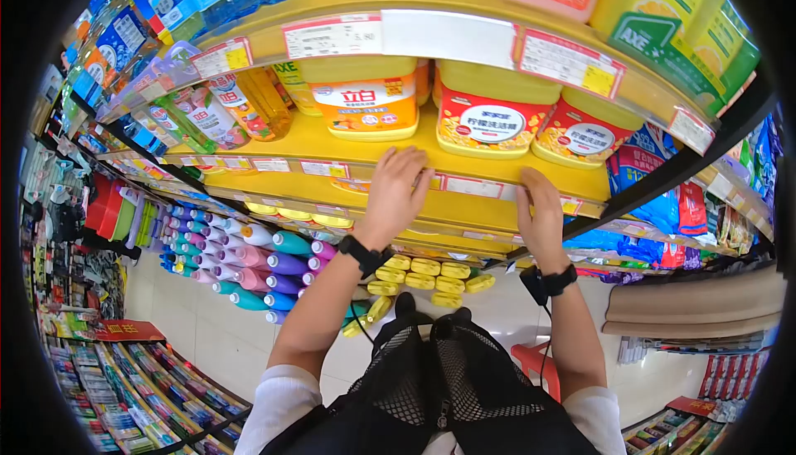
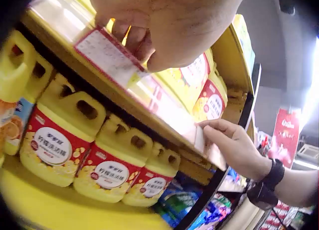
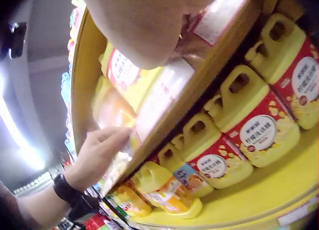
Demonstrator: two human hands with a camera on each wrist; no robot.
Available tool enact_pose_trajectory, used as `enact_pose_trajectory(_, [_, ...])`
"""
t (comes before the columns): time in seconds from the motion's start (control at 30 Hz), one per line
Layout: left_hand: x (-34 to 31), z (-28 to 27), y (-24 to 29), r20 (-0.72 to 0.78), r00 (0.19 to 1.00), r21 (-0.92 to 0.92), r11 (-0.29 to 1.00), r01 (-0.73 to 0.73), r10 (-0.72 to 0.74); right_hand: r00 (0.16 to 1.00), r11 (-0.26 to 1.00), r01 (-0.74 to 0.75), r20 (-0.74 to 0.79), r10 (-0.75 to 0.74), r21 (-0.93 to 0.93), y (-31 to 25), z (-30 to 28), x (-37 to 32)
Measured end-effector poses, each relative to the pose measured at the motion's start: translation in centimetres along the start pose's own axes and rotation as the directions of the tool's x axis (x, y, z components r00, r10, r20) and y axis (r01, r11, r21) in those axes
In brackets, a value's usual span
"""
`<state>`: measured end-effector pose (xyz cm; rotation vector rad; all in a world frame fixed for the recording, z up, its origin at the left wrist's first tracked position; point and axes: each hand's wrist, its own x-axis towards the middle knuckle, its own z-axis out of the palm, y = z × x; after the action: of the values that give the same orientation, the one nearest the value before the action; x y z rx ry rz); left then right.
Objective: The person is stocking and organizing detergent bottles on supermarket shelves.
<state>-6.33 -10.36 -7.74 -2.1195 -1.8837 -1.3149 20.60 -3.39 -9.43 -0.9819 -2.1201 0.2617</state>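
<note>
Left hand and right hand grip the price strip on the front edge of a yellow shelf: fingers bent over its top, thumbs in front, clearest in left wrist view. Just behind: 2 yellow jugs, red labels, "柠檬洗洁精"; beside them, 1 orange-labelled jug, "立白". Further left, a clear bottle shows amber liquid. Shelf above: green-labelled jug, "AXE". Wrist views, unlike head view, show 3 lower red-labelled jugs. Only head view shows coloured bottles above the floor.
</note>
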Motion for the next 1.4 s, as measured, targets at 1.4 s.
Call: enact_pose_trajectory(1.4, [-11.4, -1.6, -2.1, 0.018, 0.995, -0.170, 0.980, 0.104, -0.103, 0.940, 0.939, -0.339, -0.059, 0.336, -0.050, -5.1, -0.4, -10.4])
